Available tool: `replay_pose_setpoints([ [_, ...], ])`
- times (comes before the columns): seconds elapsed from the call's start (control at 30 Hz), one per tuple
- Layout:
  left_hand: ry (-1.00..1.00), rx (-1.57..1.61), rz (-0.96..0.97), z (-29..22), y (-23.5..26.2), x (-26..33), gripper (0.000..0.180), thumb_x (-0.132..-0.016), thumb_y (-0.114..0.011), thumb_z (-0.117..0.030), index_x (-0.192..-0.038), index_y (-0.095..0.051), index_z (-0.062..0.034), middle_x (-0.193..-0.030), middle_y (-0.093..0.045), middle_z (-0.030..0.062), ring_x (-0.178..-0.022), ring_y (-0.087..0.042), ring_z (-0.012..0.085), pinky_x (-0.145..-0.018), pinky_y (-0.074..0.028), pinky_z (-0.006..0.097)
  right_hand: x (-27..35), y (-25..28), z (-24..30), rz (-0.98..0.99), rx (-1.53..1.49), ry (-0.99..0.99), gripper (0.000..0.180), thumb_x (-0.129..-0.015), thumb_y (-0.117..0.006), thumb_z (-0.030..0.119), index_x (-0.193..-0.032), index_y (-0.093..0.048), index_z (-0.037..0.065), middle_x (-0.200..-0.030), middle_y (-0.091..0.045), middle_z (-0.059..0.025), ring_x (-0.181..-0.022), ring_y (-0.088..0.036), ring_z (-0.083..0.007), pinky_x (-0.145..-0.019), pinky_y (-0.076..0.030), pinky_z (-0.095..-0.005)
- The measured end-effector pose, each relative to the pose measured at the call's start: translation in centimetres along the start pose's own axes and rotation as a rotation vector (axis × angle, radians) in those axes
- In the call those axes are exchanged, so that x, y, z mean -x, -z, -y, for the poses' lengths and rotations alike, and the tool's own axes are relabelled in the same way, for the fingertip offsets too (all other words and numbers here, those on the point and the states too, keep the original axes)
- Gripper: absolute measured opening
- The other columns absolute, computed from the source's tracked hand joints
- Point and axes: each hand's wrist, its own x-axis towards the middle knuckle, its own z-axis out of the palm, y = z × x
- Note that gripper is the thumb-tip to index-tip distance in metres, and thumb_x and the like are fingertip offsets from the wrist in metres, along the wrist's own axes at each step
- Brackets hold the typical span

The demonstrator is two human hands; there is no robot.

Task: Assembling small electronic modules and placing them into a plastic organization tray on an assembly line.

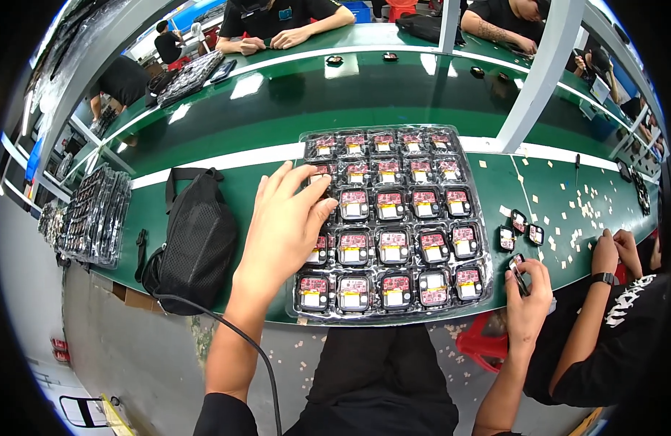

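A clear plastic tray point(480, 231) lies in front of me, its compartments filled with small black-cased devices with red circuit boards, such as this device point(388, 204). My left hand point(284, 225) reaches over the tray's left side, fingers apart, with fingertips at a device point(321, 171) in the leftmost column; the palm hides part of that column. Right of the tray, my right hand point(528, 305) pinches another small black device point(519, 275) between thumb and fingers, tilted above the table edge. Just beyond it lie a few loose devices point(507, 238) on the green table.
A black bag point(197, 247) with a cable sits left of the tray, near stacked filled trays point(99, 218). Small pale scraps point(586, 211) litter the table at right. A co-worker's arms point(601, 283) are close on my right. A grey post point(543, 73) rises beyond the tray.
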Motion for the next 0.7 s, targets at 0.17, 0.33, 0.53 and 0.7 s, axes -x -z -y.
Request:
replay_pose_setpoints([
  [0.17,0.071,-0.024,0.072,-0.1,0.1,0.3,0.035,-0.097,-0.06,-0.028,-0.124,-0.066,-0.0052,-0.134,-0.059,0.0138,-0.134,-0.046,0.0399,-0.113,-0.03,0.056,-0.1,-0.2,0.3,0.013,-0.016,0.002,0.018,-0.079,-0.072,-0.002,-0.093,-0.061,-0.002,-0.106,-0.064,-0.0193,-0.098,-0.063,-0.037,-0.087,-0.049,-0.0418],
  [0.33,0.065,-0.058,0.111,-0.8,0.0,0.2,0.039,-0.098,-0.058,-0.029,-0.129,-0.062,-0.0058,-0.139,-0.057,0.0156,-0.137,-0.044,0.0396,-0.114,-0.029,0.057,0.1,0.2,0.4,0.0,-0.009,0.02,0.018,-0.079,-0.073,-0.001,-0.094,-0.062,-0.001,-0.107,-0.064,-0.017,-0.093,-0.063,-0.0318,-0.076,-0.048,-0.0368],
  [0.53,0.136,0.026,0.117,-0.1,0.0,0.7,0.044,-0.099,-0.057,-0.029,-0.137,-0.056,-0.0053,-0.144,-0.053,0.0162,-0.14,-0.04,0.0391,-0.116,-0.026,0.057,0.6,0.4,0.5,-0.048,-0.081,0.01,0.018,-0.08,-0.073,0.0,-0.095,-0.064,0.0,-0.112,-0.064,-0.0119,-0.067,-0.049,-0.0119,-0.055,-0.036,-0.0264],
  [0.7,0.067,0.023,0.069,-0.6,0.2,0.9,0.045,-0.098,-0.059,-0.025,-0.136,-0.056,-0.0025,-0.146,-0.049,0.019,-0.141,-0.038,0.0422,-0.116,-0.026,0.055,1.1,0.9,1.1,-0.12,-0.281,0.05,0.021,-0.079,-0.074,0.001,-0.098,-0.064,0.0,-0.117,-0.064,-0.0103,-0.057,-0.032,-0.0026,-0.051,-0.027,-0.0205],
])
